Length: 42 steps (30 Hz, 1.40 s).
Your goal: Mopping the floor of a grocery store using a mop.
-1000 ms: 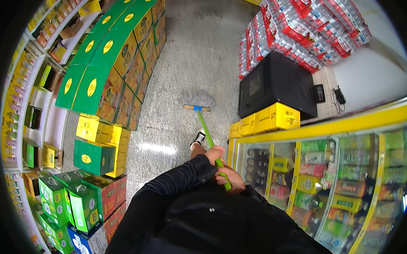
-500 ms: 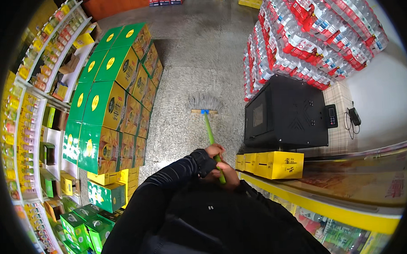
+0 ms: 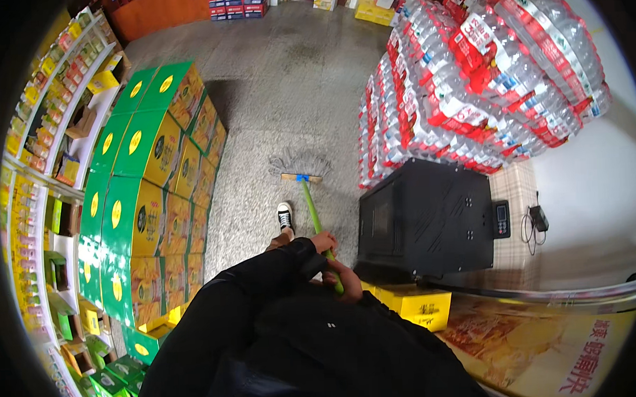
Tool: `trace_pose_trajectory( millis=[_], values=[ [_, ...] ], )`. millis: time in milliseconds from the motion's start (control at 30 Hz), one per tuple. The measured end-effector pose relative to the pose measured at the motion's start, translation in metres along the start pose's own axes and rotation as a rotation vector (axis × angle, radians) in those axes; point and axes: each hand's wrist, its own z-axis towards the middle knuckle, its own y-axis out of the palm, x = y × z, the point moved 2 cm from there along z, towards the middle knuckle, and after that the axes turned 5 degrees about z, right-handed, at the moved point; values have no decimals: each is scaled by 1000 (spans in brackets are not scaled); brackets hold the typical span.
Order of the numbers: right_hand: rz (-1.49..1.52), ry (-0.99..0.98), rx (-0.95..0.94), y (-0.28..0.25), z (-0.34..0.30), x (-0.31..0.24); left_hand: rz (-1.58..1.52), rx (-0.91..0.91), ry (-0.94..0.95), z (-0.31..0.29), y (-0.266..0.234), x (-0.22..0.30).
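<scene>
A mop (image 3: 310,202) reaches out ahead of me, its green handle slanting from my body toward the middle of the floor. Its grey strands spread on the speckled floor beyond a wooden bar and a blue joint. My left hand (image 3: 324,243) is closed round the handle, farther up toward the mop head. Nearer my body, my right hand (image 3: 344,279) wraps the handle close to its end. One foot in a black and white shoe (image 3: 284,216) shows left of the handle.
Stacked green and yellow cartons (image 3: 143,176) line the left, before shelves (image 3: 57,155) of packaged goods. To the right stand a black cabinet-like machine (image 3: 431,222) and piled shrink-wrapped bottles (image 3: 426,90). Yellow boxes (image 3: 420,307) sit by a counter (image 3: 540,338) at near right.
The floor ahead, machine and bottles have come nearer in view as I moved forward. A shoe has come into sight. Both hands stay on the mop handle.
</scene>
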Motion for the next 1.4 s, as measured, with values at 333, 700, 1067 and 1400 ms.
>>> trace_pose_trajectory(
  millis=[333, 700, 1067, 1400],
  values=[
    [0, -23, -59, 119, 116, -131, 50, -56, 84, 136, -100, 142],
    [-80, -15, 63, 262, 204, -238, 178, -41, 139, 211, -191, 290],
    [-108, -73, 104, 361, 328, -415, 235, -93, 156, 362, -278, 458],
    [-34, -56, 68, 424, 397, -563, 272, -149, 66, 473, -316, 599]
  ],
)
